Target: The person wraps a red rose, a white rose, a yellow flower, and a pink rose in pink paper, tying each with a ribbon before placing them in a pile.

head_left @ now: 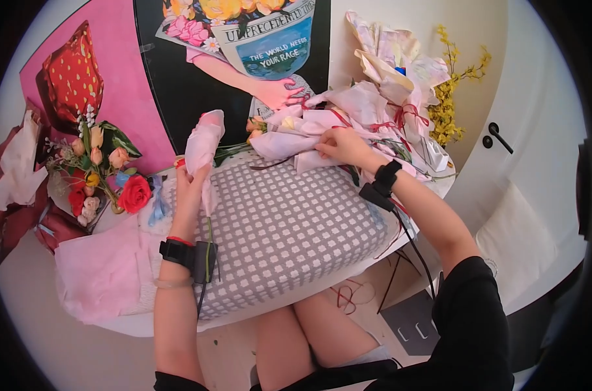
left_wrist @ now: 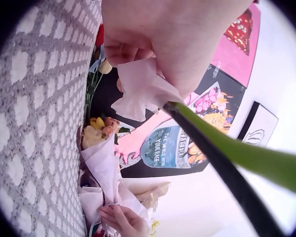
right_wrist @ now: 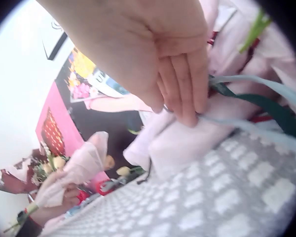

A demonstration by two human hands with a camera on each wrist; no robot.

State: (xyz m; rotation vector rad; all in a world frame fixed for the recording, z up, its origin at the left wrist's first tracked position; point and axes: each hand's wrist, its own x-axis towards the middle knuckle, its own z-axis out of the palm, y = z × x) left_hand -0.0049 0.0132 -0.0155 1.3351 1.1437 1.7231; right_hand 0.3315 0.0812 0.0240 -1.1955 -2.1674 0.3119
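My left hand [head_left: 193, 182] grips a flower wrapped in pale pink paper [head_left: 205, 140], held upright over the left part of the table. Its green stem [left_wrist: 237, 143] hangs below the hand, beside a black strip in the left wrist view. The bloom is hidden inside the paper. Farther right, my right hand [head_left: 348, 146] is at a pile of pink-wrapped flowers [head_left: 286, 143]. Its thumb and fingertips pinch a thin light blue ribbon [right_wrist: 246, 129] close against the wrapping. A dark green ribbon [right_wrist: 266, 106] runs beside it.
A grey-and-white checked cloth [head_left: 270, 228] covers the table. Pink paper sheets [head_left: 103, 267] lie at the left, near a bouquet with a red rose [head_left: 135, 194]. Behind stand a painted board [head_left: 234, 85] and yellow blossoms [head_left: 443, 117]. A cable [head_left: 413, 241] trails from my right wrist.
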